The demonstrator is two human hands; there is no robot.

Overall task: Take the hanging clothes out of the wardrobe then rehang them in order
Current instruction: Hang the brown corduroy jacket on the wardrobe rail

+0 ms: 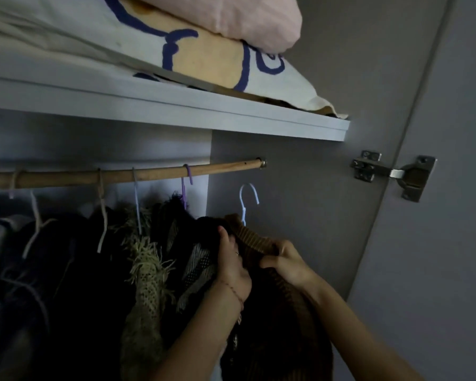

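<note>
Brown ribbed garment (254,244) on a white hanger (248,200), held off the wooden rail (121,176): hook free in the air, below the rail and just right of its wall-end socket (262,162). Hook opening turned downward and to the right, neck running down into the garment's collar.

Left hand (232,266) clasped on the dark fabric at the garment's left shoulder, thumb up, fingers wrapped into the cloth. Right hand (285,264) clenched on the ribbed collar at the right shoulder. Both hands below the hook; right hand nearer the rail's socket end, left hand nearer the hung clothes.

Hanger's long axis, judged from the two grips, roughly parallel to the rail rather than across it. Hook above and between the hands, short of the rail and lower than it.

Nearest occupied place on the rail: purple hanger (187,177), left of the held hook. Bare rail between that hanger and the socket. Fringed green garment (146,273) and other dark clothes hanging further left along the rail.

Judgement: task in its rehanging or removal stage, not distinguishable from this view. To rehang, hook needs lifting up and leftward over the bare stretch of rail.
</note>
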